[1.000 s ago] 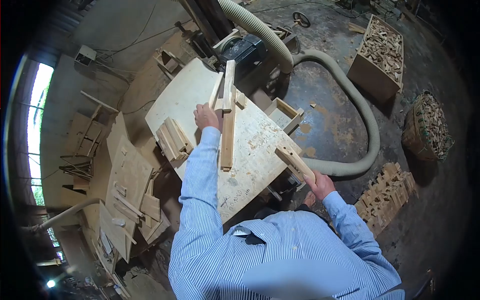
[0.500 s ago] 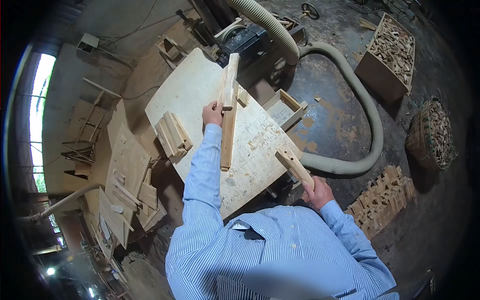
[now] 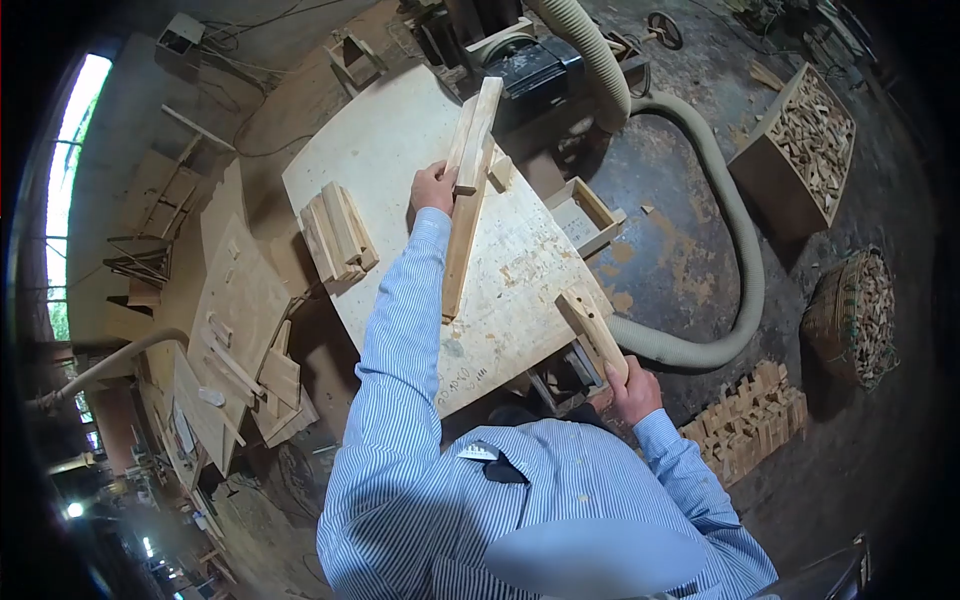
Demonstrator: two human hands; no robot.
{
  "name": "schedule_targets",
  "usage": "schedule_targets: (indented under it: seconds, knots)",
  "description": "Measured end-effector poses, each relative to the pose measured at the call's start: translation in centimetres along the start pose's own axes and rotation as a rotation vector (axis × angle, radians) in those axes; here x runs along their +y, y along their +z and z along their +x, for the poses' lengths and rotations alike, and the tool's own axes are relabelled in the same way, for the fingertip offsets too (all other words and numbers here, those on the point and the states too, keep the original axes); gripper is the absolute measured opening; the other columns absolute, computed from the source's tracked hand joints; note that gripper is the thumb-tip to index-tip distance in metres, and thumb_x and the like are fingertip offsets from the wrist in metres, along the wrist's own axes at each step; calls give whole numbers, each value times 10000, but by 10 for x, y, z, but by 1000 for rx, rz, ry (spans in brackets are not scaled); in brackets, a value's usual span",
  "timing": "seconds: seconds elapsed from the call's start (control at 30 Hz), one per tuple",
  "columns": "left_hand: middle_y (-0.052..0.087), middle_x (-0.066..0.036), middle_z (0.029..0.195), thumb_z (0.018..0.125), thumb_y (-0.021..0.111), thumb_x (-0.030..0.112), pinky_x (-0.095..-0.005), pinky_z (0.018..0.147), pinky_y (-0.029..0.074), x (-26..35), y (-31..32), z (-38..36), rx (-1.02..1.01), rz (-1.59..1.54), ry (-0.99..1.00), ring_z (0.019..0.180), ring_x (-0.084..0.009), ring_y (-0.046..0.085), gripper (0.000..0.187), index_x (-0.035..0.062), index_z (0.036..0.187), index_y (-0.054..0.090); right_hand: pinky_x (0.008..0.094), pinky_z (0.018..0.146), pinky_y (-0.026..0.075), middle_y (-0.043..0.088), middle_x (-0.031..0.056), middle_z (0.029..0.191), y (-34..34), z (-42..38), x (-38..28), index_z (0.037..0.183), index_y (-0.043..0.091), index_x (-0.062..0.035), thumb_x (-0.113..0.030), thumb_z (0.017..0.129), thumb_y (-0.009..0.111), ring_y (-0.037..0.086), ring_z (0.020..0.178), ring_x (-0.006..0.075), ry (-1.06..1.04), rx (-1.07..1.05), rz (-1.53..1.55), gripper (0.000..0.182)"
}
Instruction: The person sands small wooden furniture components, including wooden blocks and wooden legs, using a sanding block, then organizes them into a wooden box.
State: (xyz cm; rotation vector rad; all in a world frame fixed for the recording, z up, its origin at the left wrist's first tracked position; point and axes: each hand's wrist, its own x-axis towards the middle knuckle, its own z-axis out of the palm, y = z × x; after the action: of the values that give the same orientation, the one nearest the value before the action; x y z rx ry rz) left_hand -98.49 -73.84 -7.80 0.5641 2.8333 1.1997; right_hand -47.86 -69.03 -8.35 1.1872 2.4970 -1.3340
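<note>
My left hand (image 3: 433,188) reaches over the pale tabletop (image 3: 390,130), fingers closed at the edge of a light wooden piece (image 3: 480,135). That piece lies along a longer, darker wooden strip (image 3: 461,262), and a small wood block (image 3: 500,172) sits at the strip's right side. Down at the table's near right corner, my right hand (image 3: 637,390) grips the lower end of a wooden piece with holes (image 3: 590,325). Its upper end leans over the tabletop edge. Left of my left hand lies a stack of wooden pieces (image 3: 338,232).
A machine with a dark motor (image 3: 525,72) stands behind the table, and a ribbed hose (image 3: 748,250) curves along the floor. Offcuts fill a box (image 3: 775,185) and a basket (image 3: 825,310) at right. Stacked blocks (image 3: 750,415) lie nearer; boards (image 3: 235,300) stand left.
The whole view has shifted slightly. Both hands keep their holds, and the wooden pieces stay in nearly the same places on the table.
</note>
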Motion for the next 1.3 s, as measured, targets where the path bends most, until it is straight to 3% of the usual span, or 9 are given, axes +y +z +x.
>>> schedule_targets:
  seconds: [0.53,0.63,0.8,0.87,1.07,1.13,1.2,1.27,1.3]
  knots:
    - [683,-201,1104,890,711,382,-441,934,517,-5,6,7,37,124,75,1075,-355,650,370,149,1177,739,548,761,487,664,289,870,13,2,22,1002,597,-33,-548,978,525,637,863,490,-43,140,-11,521]
    - [730,-223,964,899,698,314,-426,805,542,-13,10,7,33,94,94,886,-346,710,357,60,1149,727,551,770,483,666,288,877,13,-2,23,1008,596,-28,-549,976,527,636,868,495,-32,139,-13,527]
    - [731,-223,899,892,701,302,-418,777,543,-31,18,20,6,128,176,826,-327,719,361,40,1139,721,555,816,479,673,292,933,14,-1,21,1041,612,-27,-545,971,531,630,919,496,-129,189,67,529]
    - [648,-240,1159,913,673,366,-463,945,517,-39,22,28,-72,160,72,1045,-400,652,380,161,1231,714,556,827,481,681,282,957,6,-3,13,1097,619,-22,-553,969,522,637,926,486,-49,95,-7,555]
    - [650,-217,1126,883,679,277,-446,946,515,-7,-5,8,-109,92,28,1058,-378,648,383,129,1234,709,551,798,501,687,270,920,-6,-7,-2,1113,617,-39,-566,973,499,656,883,465,22,14,-8,559]
    - [649,-204,1092,864,691,256,-457,938,512,-14,-6,9,29,218,68,1037,-374,647,374,94,1200,719,545,792,509,691,262,893,-19,-12,-14,1137,605,-39,-549,970,515,658,865,467,58,-25,19,544]
    - [637,-202,1051,872,687,267,-468,911,512,-19,-13,10,181,432,345,997,-377,641,359,57,1161,724,546,787,511,692,260,881,-13,-12,-6,1140,601,-36,-538,970,522,658,854,469,23,21,32,536]
    - [617,-208,1058,879,688,289,-465,886,509,-3,-23,-3,-12,667,385,981,-383,630,382,26,1155,716,547,782,513,694,257,870,-13,-13,-8,1143,598,-34,-527,971,529,659,843,472,-52,41,38,527]
    - [618,-215,1036,885,685,292,-459,883,507,-8,-24,-8,9,527,386,974,-385,627,385,23,1158,715,552,774,511,694,258,867,-19,-14,-14,1113,601,-30,-515,973,534,659,840,473,-5,23,66,509]
